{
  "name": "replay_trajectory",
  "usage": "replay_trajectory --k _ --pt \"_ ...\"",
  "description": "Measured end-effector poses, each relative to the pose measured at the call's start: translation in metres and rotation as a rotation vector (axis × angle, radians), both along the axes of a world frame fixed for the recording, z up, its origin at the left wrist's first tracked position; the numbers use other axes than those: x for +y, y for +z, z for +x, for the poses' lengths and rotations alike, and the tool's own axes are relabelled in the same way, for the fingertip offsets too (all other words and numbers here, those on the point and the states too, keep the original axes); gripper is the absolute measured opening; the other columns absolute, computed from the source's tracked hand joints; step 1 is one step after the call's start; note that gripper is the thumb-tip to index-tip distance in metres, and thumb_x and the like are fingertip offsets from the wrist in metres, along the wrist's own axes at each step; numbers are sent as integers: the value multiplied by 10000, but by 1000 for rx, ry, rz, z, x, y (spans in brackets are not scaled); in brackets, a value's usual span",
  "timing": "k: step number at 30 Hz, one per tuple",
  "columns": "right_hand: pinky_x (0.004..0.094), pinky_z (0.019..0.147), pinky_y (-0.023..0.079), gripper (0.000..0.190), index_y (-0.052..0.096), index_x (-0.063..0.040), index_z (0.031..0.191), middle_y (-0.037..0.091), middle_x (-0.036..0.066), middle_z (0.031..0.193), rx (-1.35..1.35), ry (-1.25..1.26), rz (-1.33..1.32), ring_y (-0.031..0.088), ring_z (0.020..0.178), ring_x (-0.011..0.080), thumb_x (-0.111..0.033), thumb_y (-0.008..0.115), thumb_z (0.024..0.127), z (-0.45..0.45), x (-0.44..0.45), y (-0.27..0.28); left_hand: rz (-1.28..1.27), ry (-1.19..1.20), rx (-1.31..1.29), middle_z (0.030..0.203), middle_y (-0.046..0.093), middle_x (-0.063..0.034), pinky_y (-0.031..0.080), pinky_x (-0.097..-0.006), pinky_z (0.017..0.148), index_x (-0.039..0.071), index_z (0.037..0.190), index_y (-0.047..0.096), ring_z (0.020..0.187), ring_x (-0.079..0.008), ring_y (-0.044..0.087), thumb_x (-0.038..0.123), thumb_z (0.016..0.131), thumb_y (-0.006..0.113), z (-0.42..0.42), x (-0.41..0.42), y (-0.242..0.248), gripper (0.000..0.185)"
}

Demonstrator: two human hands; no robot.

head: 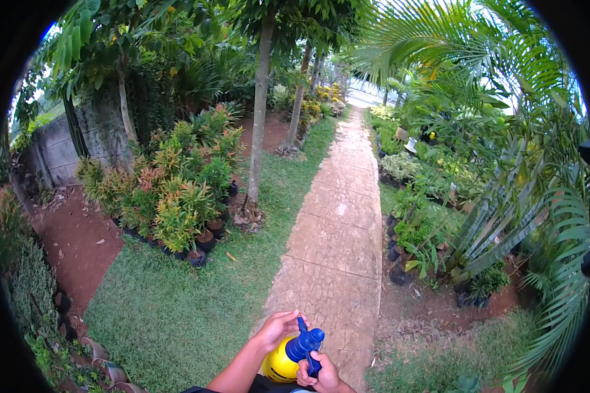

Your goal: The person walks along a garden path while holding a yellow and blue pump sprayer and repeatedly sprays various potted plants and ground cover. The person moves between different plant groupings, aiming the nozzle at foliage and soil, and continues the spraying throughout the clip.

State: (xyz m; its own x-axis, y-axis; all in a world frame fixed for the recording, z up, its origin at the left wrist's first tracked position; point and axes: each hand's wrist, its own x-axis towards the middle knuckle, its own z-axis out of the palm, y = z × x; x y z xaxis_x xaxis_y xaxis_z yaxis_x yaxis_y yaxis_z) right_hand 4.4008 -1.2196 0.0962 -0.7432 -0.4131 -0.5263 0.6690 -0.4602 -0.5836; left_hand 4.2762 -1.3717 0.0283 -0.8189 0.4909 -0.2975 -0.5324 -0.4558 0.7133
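Note:
A pump pressure sprayer with a yellow tank [279, 361] and a blue head [302, 343] is held upright before me, low in the view. My right hand [324, 372] wraps around its blue handle, the thumb near the top of the grip. At the blue nozzle [302, 323], the fingers of my left hand [279, 328] touch or pinch the tip. Dark writing marks the tank, whose lower part is hidden at the bottom of the picture.
A cracked stone path [334, 236] runs ahead between strips of grass [177, 304]. Potted shrubs [177, 196] and a slim tree trunk [259, 108] stand left. On the right, black-bagged plants [400, 270] and an arching palm [491, 231] border the path. A concrete wall [64, 147] stands far left.

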Motion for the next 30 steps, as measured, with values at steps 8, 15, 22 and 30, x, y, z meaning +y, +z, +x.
replay_trajectory --k 8,15,22,30 --pt "281 408 310 627 495 -44 573 370 46 417 7 -17 0 329 357 163 -507 341 968 -9 2 5 -11 -10 -65 932 707 -100 526 -326 857 21 983 655 866 -186 682 293 1007 513 -12 -1 -1 308" --pt "281 411 314 616 499 -45 581 374 44 422 2 -12 16 331 358 161 -496 344 972 -10 3 7 12 -10 -79 905 702 -90 530 -320 832 32 959 651 848 -182 680 295 1002 528 -14 0 1 294" --pt "278 408 307 617 498 -45 574 378 44 426 7 -6 31 330 360 158 -490 346 974 -10 4 9 -37 -8 -60 845 682 -56 520 -300 791 50 925 642 780 -154 656 302 989 554 -13 4 3 274" --pt "279 410 303 630 490 -41 553 380 51 425 -6 22 18 332 365 160 -493 347 969 -8 4 9 -883 87 382 695 592 -33 464 -278 692 46 733 571 690 -109 551 320 924 648 -10 -26 61 343"
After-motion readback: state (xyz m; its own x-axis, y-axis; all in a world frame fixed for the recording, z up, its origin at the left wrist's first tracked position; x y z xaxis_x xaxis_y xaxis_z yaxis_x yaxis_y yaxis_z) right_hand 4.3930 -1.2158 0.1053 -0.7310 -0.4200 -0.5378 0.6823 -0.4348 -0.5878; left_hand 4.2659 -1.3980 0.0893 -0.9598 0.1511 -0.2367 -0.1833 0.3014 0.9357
